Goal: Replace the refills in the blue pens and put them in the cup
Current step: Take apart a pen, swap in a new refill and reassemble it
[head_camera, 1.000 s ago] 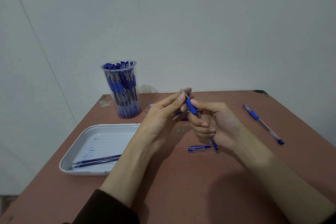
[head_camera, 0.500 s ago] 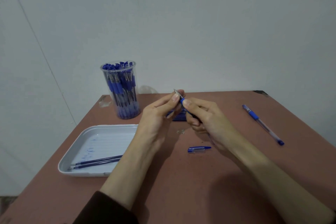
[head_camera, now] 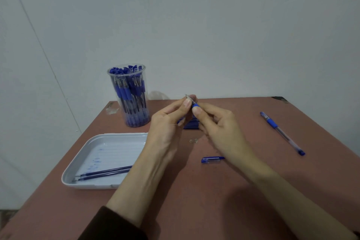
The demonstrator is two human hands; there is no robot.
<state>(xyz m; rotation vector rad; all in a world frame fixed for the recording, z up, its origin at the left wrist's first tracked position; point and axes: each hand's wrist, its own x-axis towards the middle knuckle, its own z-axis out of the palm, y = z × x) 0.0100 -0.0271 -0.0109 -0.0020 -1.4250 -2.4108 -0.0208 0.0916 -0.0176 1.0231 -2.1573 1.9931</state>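
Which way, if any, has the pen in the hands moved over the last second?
Yes. The pen has shifted left, nearer the clear cup, while the loose cap on the table stayed put.

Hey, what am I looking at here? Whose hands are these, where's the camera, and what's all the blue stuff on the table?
There is no machine here. These are a person's two bare hands, filmed by one camera worn on their head, looking down. The left hand pinches the tip end of a blue pen, and the right hand grips its barrel. On the brown table are a clear cup full of pens, a white tray holding two refills, a loose cap and a second pen.
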